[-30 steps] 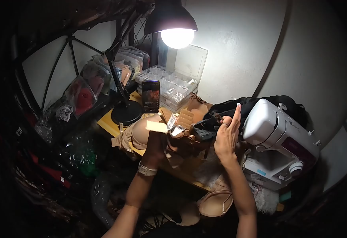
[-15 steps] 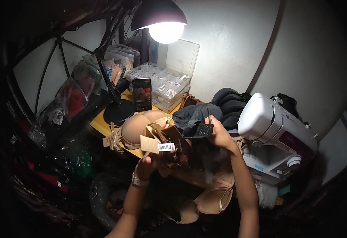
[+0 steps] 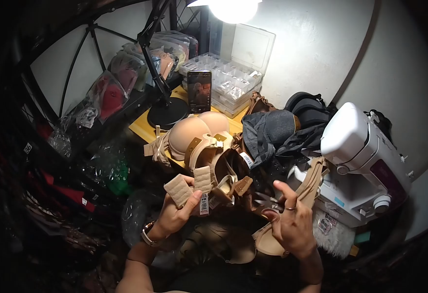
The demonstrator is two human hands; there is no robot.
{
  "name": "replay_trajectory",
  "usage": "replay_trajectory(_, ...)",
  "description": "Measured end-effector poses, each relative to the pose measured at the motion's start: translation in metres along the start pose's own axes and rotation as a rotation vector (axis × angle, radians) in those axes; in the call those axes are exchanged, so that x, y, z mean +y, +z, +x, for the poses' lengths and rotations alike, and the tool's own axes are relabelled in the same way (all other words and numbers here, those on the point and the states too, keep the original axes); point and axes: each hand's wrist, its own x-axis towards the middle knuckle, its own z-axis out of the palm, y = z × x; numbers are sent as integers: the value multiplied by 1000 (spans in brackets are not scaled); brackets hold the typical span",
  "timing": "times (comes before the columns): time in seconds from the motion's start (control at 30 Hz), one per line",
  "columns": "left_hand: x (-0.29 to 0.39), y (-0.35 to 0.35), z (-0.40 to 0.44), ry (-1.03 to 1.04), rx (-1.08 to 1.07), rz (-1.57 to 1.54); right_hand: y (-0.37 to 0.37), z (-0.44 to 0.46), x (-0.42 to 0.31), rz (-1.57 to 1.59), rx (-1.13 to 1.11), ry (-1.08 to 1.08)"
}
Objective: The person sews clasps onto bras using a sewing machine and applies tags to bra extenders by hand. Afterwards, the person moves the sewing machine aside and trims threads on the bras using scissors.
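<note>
My left hand is closed on a beige hook-and-eye bra band, its padded end pieces standing up above the fingers. A white barcode tag hangs beside the thumb. My right hand is raised with its index finger stretched out and the thumb apart from it. Left of its fingertips is a small pale, shiny thing that I cannot make out. Between the hands lies a tangle of beige and brown bra straps. Behind it rests a beige moulded bra. Another beige bra cup hangs below my right hand.
A white sewing machine stands at the right. Dark grey and black bras lie at the back. A phone, the lamp base and a clear compartment box stand on the yellow tabletop. Bagged garments line the left.
My right hand has let go of the black band and moved down. My left hand has turned, now showing the beige band's padded ends. The view has shifted, with things appearing further right.
</note>
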Motion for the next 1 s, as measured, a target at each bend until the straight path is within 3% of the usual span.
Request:
replay_trajectory(0.03, 2, -2, -1, 40, 12, 3, 10, -5, 2, 85, 14, -71)
replay_trajectory(0.17, 16, 0, -7, -79, 95, -30, 21, -6, -19, -86, 59, -278)
replay_trajectory(0.27, 16, -6, -8, -287, -43, -71, 34, -7, -23, -105, 98, -349)
replay_trajectory(0.4, 19, -6, -9, -368, -121, -145, 54, -6, -30, -173, 129, -394)
replay_trajectory(0.6, 13, 5, -10, -189, -107, -137, 64, -4, -34, -215, 95, -404)
replay_trajectory(0.77, 20, 6, -8, -253, -103, -28, 69, -3, -41, -327, 154, -413)
replay_trajectory(1.0, 9, 4, -8, -236, -116, -181, 75, -9, -49, -297, 94, -355)
